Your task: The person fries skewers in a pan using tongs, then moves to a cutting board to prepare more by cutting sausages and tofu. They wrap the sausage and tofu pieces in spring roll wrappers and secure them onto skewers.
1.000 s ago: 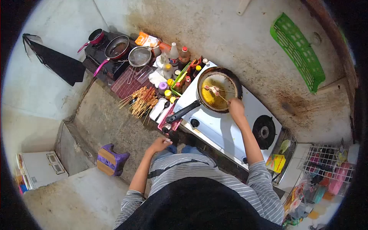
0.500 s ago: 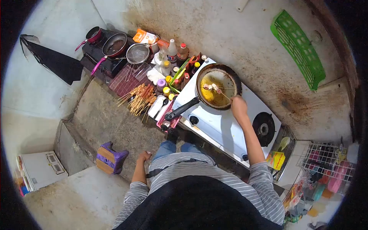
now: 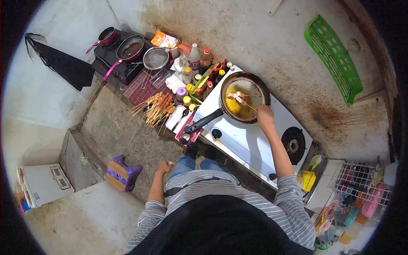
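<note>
My right hand (image 3: 265, 117) is closed on the stick end of a skewer (image 3: 250, 106) at the pan's right rim. Pale pinkish pieces of food (image 3: 239, 98) on the skewer are over the yellow oil in the frying pan (image 3: 257, 86). The pan sits on the left side of a white gas stove (image 3: 238, 144), its black handle pointing toward the lower left. My left hand (image 3: 165, 166) hangs low beside my thigh, away from the stove. Its fingers are curled, with a small pale spot at the tips that I cannot make out.
Left of the stove are a heap of skewers (image 3: 158, 108), a white tray (image 3: 175, 117) with a black spoon, several bottles (image 3: 194, 55), a strainer (image 3: 156, 58) and another pan (image 3: 130, 47). A purple stool (image 3: 123, 173) is on the floor. The right burner (image 3: 293, 145) holds no pan.
The skewered food has shifted and turned slightly within the pan, as my right hand keeps hold of the stick. My left hand has moved up and right a little. The view has shifted slightly.
</note>
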The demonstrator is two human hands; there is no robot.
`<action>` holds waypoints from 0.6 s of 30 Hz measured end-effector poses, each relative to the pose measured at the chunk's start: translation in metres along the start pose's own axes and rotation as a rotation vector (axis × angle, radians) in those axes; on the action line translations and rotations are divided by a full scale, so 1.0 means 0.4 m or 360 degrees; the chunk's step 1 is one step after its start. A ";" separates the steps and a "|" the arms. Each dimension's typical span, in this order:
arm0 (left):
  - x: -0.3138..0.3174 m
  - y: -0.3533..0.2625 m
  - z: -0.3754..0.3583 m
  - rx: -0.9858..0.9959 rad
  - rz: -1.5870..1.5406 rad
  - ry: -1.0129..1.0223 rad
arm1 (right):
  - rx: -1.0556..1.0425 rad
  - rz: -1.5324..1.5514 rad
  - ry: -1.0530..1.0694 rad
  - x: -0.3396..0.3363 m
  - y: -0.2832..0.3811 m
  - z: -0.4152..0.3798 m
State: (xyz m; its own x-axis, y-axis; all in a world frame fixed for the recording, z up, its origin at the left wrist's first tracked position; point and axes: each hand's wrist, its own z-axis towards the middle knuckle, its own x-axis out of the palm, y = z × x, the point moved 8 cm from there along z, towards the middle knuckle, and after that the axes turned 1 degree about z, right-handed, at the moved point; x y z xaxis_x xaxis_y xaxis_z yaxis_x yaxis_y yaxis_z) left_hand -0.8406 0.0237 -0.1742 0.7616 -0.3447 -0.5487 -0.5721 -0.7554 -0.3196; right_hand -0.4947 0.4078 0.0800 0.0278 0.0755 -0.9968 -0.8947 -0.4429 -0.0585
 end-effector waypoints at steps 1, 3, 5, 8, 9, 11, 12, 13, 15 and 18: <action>0.011 0.009 -0.001 -0.0013 -0.0114 0.0054 | 0.0000 0.0001 0.0000 0.004 -0.002 0.004; 0.025 0.027 -0.003 -0.0027 -0.0227 0.0107 | 0.0045 0.0024 -0.0079 0.001 -0.013 0.009; 0.039 0.050 0.001 -0.0019 -0.0231 0.0134 | 0.0082 0.0036 -0.0030 -0.027 -0.028 0.010; 0.093 0.125 0.044 -0.0131 -0.0402 0.0082 | 0.0181 0.0134 0.0094 -0.097 -0.058 0.017; 0.099 0.128 0.042 -0.0134 -0.0407 0.0085 | 0.0245 0.0223 0.0166 -0.103 -0.072 0.022; 0.056 0.071 -0.022 -0.0157 -0.0161 0.0122 | 0.0061 0.0304 0.0051 -0.100 -0.084 0.038; 0.059 0.069 -0.023 -0.0158 -0.0165 0.0124 | -0.0119 0.0387 -0.0069 -0.105 -0.077 0.047; 0.058 0.067 -0.024 -0.0146 -0.0171 0.0106 | -0.0123 0.0385 -0.0066 -0.096 -0.082 0.059; 0.061 0.066 -0.027 -0.0142 -0.0182 0.0087 | -0.0204 0.0521 0.0053 -0.065 -0.079 0.087; 0.028 0.018 -0.080 -0.0127 -0.0304 0.0084 | -0.0305 0.0591 0.0193 -0.022 -0.074 0.113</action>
State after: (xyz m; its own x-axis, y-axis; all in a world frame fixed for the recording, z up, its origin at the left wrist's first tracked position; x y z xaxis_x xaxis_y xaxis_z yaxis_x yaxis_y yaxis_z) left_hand -0.8266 -0.0035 -0.1579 0.8700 -0.2180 -0.4423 -0.3915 -0.8507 -0.3508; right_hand -0.4885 0.4606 0.0930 -0.2178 -0.2207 -0.9507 -0.7550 -0.5791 0.3074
